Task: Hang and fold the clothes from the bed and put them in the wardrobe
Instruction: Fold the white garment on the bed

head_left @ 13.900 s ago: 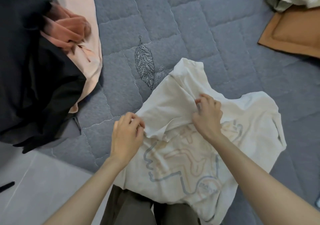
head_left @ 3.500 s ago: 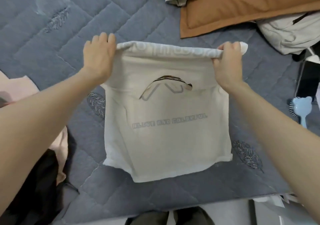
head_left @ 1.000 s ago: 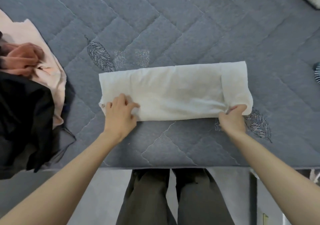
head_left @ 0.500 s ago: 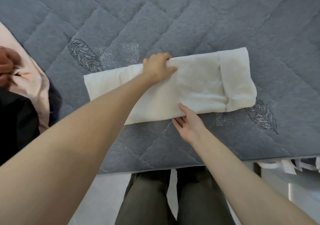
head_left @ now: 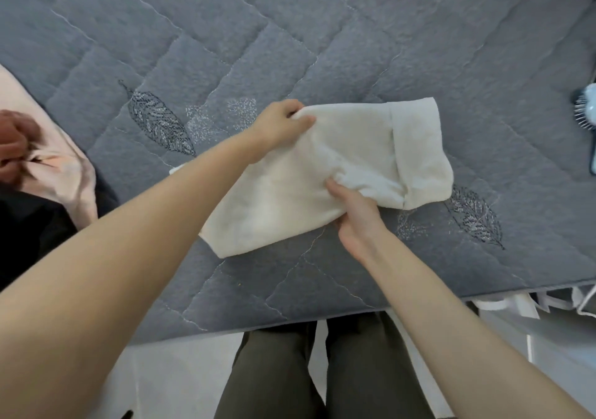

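Both hands gripping the folded white shirt (head_left: 371, 147) on the bed (head_left: 322, 31).

Left hand (head_left: 280, 125) at the shirt's far edge: fingers (head_left: 300, 122) curled tight, pinching a bunch of cloth. Right hand (head_left: 354, 215) at the near edge, mid-length: thumb on top of a gathered fold, the other fingers tucked under the cloth and out of sight. Shirt lies across the grey quilt near the bed's front edge. Its right end is flat with a turned-over band; its left part slants toward the person, partly hidden by the left forearm. Pink garment (head_left: 61, 167) and black garment (head_left: 25, 225) heaped at far left, well apart. Blue hairbrush (head_left: 587, 109) at the right edge.
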The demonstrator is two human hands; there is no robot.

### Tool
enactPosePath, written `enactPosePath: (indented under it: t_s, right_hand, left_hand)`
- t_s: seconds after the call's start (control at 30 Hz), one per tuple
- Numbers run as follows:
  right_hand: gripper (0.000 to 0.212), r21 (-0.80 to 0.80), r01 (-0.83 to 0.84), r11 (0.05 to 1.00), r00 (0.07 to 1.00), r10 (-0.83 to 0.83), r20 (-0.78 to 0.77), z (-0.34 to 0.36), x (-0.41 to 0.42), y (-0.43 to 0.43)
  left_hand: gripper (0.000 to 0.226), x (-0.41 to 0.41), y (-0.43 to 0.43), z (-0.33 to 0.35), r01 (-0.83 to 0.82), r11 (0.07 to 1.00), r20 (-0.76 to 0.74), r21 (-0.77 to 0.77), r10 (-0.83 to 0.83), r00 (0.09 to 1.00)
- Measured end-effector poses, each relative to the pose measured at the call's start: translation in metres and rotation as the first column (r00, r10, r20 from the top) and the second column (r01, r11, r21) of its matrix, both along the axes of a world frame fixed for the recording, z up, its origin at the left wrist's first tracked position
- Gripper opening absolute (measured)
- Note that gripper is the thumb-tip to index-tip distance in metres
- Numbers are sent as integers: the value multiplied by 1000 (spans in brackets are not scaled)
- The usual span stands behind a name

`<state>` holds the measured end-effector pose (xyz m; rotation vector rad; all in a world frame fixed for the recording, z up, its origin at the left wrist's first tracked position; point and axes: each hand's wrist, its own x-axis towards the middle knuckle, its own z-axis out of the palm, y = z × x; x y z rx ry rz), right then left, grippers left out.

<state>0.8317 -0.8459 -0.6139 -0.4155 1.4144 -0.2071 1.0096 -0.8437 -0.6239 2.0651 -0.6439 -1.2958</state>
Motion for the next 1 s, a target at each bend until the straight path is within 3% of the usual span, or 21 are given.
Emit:
enactPosePath:
  t_s: [0.07,0.23,0.37,0.67,0.83,1.0]
  right_hand:
    - [40,-146,-73,987,997,76,15,27,-2,-18]
    - [28,-367,-204,908,956,265,124,97,6,-61]
    - [13,-461,-259,849,947,316,49,138,24,-91]
    - [30,-678,-206,706,928,361,95,195,37,-137]
    - [33,-662,-315,680,926,375,-55,155,-9,-126]
    - [37,-342,-618,708,786,559,-266,70,-80,-79]
  left_hand:
    - [14,4,13,26,-162,984,-113,-73,153,982]
    - [10,9,41,90,-459,849,-283,-260,387,877]
    - [9,10,40,133,-475,783,-190,-401,436,880]
    - [5,23,4,191,-414,720,-124,-558,420,899]
    - [10,-8,21,162,-367,811,-129,-456,348,929]
    - [8,-65,81,81,-237,970,-91,-49,232,968]
